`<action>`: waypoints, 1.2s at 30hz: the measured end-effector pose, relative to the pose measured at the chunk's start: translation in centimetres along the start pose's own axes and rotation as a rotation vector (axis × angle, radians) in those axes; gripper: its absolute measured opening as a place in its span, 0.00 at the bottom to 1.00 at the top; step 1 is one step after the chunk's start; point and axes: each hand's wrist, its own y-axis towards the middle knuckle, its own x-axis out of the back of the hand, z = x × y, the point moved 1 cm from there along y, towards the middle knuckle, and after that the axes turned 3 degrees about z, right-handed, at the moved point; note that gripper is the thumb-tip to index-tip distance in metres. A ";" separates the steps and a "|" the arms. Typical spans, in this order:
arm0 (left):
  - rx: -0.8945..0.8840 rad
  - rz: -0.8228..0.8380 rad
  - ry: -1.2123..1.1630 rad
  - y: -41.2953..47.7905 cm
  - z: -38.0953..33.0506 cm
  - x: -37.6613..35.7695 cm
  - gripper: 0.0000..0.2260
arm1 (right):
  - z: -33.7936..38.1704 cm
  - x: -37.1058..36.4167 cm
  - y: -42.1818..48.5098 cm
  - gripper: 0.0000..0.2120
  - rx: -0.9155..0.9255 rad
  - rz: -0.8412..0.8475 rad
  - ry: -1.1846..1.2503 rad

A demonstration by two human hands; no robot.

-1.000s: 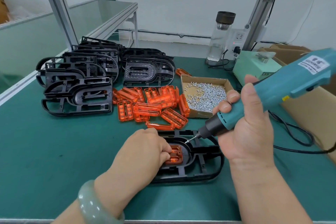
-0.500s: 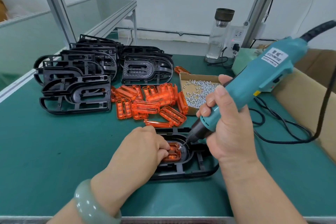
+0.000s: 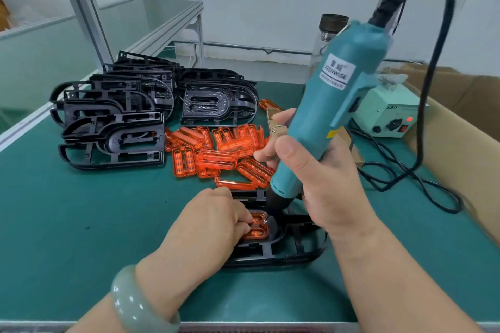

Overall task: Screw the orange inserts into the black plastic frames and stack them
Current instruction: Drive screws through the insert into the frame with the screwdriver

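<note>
R hand [image 3: 319,184] fingers clamped round driver [image 3: 324,121]; L hand [image 3: 211,224] curled on insert [image 3: 257,228], seated in frame [image 3: 292,254]. Risk: tilted bit [image 3: 266,220] (tip blurry, prob. engaged) slips, gouges insert or L hand.

The near black frame [image 3: 284,257] is covered on its left by the left hand [image 3: 208,227] and at its far right by the right hand [image 3: 322,184]. Only the right end of the orange insert [image 3: 258,233] is seen; the rest is hidden under the left hand's curled fingers. The bit of the screwdriver [image 3: 324,116] is too small to be made out. All but a corner of a cardboard tray [image 3: 272,116] is masked by tool and right hand, and a bottle [image 3: 333,25] is half masked. The cable [image 3: 438,43] is blurred. The large cardboard box [image 3: 465,127] is cut off at the right edge, and both forearms at the near edge. The stacked frames [image 3: 113,127] at far left cannot be counted.
</note>
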 end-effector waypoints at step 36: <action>0.000 0.039 0.009 0.1 -0.2 0.2 0.09 | -1.1 -0.8 1.1 0.12 0.040 0.188 0.065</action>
